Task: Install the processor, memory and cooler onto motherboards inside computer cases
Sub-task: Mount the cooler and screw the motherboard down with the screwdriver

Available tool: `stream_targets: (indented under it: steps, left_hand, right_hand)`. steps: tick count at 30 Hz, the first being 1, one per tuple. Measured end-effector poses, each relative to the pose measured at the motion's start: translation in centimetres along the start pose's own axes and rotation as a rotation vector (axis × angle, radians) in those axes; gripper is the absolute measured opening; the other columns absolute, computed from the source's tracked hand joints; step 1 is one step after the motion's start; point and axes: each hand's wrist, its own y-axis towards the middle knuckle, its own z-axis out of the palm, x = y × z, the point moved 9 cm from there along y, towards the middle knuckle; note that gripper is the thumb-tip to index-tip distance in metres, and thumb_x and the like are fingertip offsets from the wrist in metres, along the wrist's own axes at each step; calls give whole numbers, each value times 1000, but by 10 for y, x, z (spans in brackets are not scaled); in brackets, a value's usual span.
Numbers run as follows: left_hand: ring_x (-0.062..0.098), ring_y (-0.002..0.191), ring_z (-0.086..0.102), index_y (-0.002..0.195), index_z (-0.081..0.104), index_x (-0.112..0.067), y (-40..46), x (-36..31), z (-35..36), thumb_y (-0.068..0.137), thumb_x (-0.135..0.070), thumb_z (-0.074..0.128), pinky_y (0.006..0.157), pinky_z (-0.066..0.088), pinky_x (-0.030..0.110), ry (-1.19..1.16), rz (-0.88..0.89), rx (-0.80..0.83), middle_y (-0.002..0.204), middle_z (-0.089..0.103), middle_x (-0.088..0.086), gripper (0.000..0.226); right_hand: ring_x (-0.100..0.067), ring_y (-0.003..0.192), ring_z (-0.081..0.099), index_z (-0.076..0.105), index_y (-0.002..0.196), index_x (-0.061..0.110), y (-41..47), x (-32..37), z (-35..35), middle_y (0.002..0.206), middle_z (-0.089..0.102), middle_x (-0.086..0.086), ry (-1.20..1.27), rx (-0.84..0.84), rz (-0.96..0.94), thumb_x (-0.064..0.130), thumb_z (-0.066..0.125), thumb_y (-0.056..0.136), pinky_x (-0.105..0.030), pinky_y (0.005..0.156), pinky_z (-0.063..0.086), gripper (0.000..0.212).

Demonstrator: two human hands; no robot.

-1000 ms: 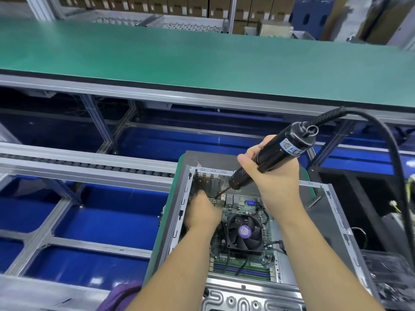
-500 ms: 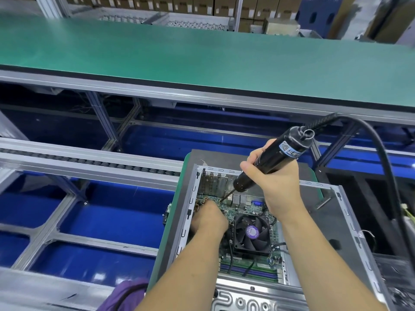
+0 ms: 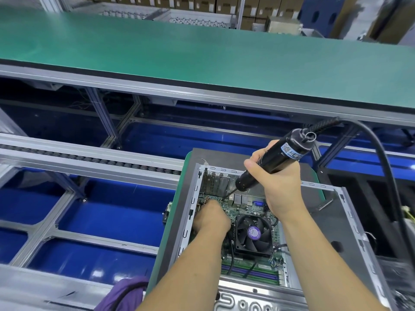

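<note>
Head view looks down into an open computer case (image 3: 350, 212), a grey metal box lying on a green-edged pallet (image 3: 173, 223) at the near side of the line. Inside the case sits the motherboard (image 3: 241, 208), green and flat on the case floor. On the board, near its middle, is the cooler (image 3: 253, 236), a black fan with a purple hub label, its blades facing up. Memory slots (image 3: 253, 273) in purple and green run along the near edge of the board, with 2 dark cables crossing them.

The right hand (image 3: 280, 187) wraps its fingers around an electric screwdriver (image 3: 272, 161), a black cylinder tilted down to the left, with a thick cable (image 3: 386, 158) arching away from its top end. Its bit tip touches the board at the far left corner area. The left hand (image 3: 211, 217) reaches into the case just beside the cooler, fingers curled down against the board near the bit; whether it pinches anything cannot be told.

Beyond the case runs a roller track (image 3: 89, 158) and a green conveyor belt (image 3: 202, 55).
</note>
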Motion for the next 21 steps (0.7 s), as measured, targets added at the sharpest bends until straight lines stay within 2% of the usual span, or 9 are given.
stream_targets:
  steps: [4,6,12,18,21]
  left_hand:
    - [21,79,56,100,51,-19,0,0,1,90,-14,62,58,42,29,-14,2,2,91,57,1,16]
    - [21,80,56,102,51,-19,1,-1,1,90,-14,62,59,42,30,-22,7,4,93,59,1,17]
    - [21,78,56,98,51,-18,3,-1,2,90,-15,63,53,38,27,-29,15,-6,88,57,0,14]
    - [20,75,54,94,51,-18,5,-1,3,90,-13,62,47,30,25,-38,21,-14,79,52,-2,13]
    - [20,75,54,93,50,-18,5,-1,3,90,-14,62,47,30,25,-40,24,-15,80,52,-1,14]
  right_hand:
    - [-23,75,59,66,75,38,1,-2,0,77,62,-1,6,0,-3,27,80,73,-36,79,53,17]
    - [-20,73,59,67,76,38,2,-4,0,75,62,4,7,6,-7,27,79,73,-32,77,53,17]
    - [-22,73,57,67,76,39,2,-5,2,73,62,3,5,14,-1,27,79,74,-42,77,52,16]
    - [-20,73,58,67,74,38,2,-6,5,73,61,2,-8,19,14,30,78,72,-34,77,52,14]
    - [-21,72,57,66,73,37,1,-7,8,72,60,0,-14,38,30,30,78,72,-40,77,51,14]
